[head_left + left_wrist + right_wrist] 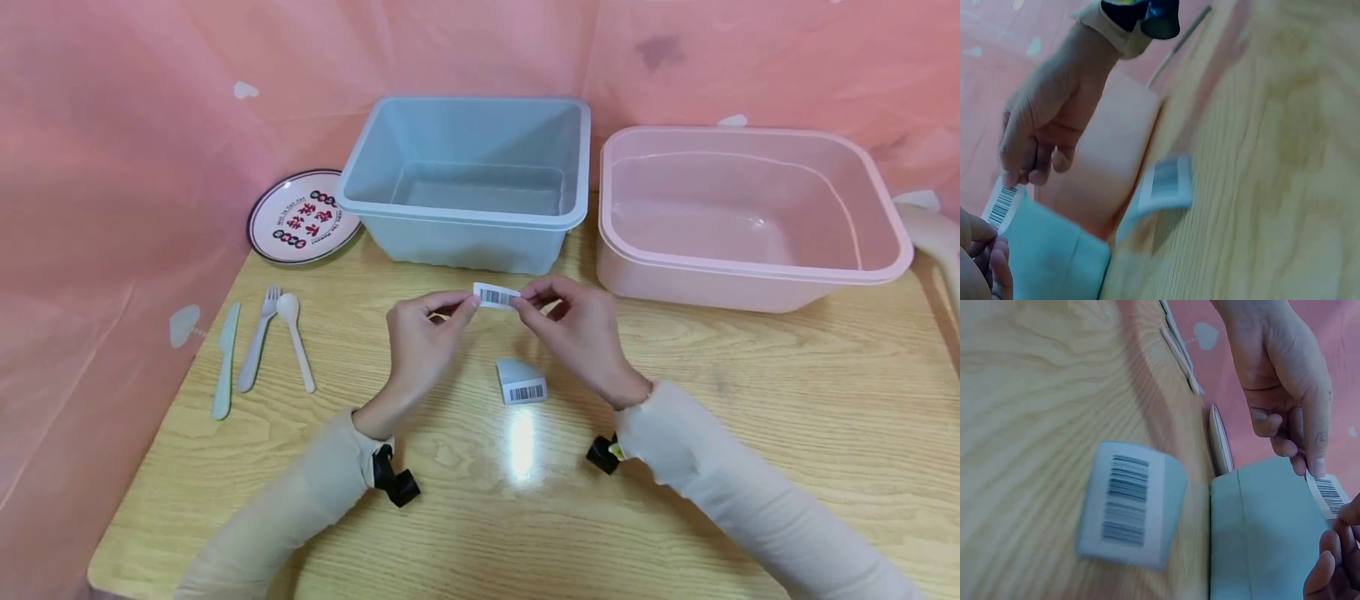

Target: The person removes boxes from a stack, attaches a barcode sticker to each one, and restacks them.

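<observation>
Both hands were raised a little above the wooden surface (750,400), meeting in front of the blue tub (468,179). Between them they held a small white barcode sticker (497,296), stretched flat. The left hand (420,342) pinched its left end between thumb and forefinger, and the right hand (581,333) pinched the right end the same way, the other fingers loosely curled. The sticker showed black bars and a line of tiny digits beneath them, too small to read.

Just below the hands, lying on the surface, was a pale backing sheet (520,381), curled at its upper end, with a second barcode label on it; its printing was equally unreadable, and it came out blurred in both wrist views.

The blue tub stood at the back, with a pink tub (750,217) just beside it on the right. To the left of the blue tub lay a round plate (300,218) with a dark rim, printed with red Chinese characters, small dark circles and a ring of lettering that I could not make out. Nearer, on the left, a pale green knife (225,360), a grey fork (257,350) and a white spoon (295,340) lay side by side. Pink sheeting (112,167) hung behind and to the left.
</observation>
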Motion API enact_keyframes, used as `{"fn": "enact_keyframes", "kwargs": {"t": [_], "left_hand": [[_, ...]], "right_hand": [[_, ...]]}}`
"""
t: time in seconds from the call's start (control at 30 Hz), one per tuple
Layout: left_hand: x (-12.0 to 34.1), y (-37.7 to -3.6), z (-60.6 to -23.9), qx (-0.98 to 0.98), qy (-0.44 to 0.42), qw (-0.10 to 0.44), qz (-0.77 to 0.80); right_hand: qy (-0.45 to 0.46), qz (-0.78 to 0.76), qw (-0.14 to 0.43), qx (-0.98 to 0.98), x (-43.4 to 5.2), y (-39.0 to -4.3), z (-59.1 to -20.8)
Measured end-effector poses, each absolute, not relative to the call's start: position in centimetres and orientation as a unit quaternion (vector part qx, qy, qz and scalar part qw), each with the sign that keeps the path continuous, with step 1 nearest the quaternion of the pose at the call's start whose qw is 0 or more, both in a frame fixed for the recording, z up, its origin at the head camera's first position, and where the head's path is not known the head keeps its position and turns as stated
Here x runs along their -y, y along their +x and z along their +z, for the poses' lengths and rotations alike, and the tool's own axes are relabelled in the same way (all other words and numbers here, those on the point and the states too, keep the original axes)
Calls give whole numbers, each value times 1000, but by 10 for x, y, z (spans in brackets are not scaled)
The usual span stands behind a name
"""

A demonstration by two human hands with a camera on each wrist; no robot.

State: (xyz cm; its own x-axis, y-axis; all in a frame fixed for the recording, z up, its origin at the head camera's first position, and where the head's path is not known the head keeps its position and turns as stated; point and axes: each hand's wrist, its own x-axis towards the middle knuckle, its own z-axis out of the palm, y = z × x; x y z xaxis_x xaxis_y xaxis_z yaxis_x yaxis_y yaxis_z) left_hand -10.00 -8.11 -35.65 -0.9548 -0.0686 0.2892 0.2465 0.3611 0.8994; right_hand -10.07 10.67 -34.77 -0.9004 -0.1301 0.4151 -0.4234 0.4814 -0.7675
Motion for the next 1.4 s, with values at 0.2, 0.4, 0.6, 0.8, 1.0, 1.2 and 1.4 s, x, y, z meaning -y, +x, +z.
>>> {"fn": "enact_keyframes", "kwargs": {"t": [0.2, 0.4, 0.6, 0.8, 1.0, 1.2, 1.4], "left_hand": [[96, -117, -358, 816, -21, 173, -551], [105, -137, -366, 807, 4, 198, -557], [110, -151, -373, 790, 31, 204, -578], [111, -161, -377, 794, 40, 218, -566], [111, -168, -380, 794, 44, 224, -564], [108, -173, -380, 793, 41, 219, -567], [109, -175, -380, 805, 40, 227, -546]], "right_hand": [[172, 469, 159, 852, -85, -124, -348], [182, 448, 150, 862, -70, -146, -348], [145, 444, 123, 875, -57, -161, -350], [91, 469, 110, 872, -51, -165, -353], [74, 475, 113, 869, -42, -167, -356], [55, 476, 118, 870, -38, -169, -357], [42, 469, 123, 874, -36, -171, -357]]}}
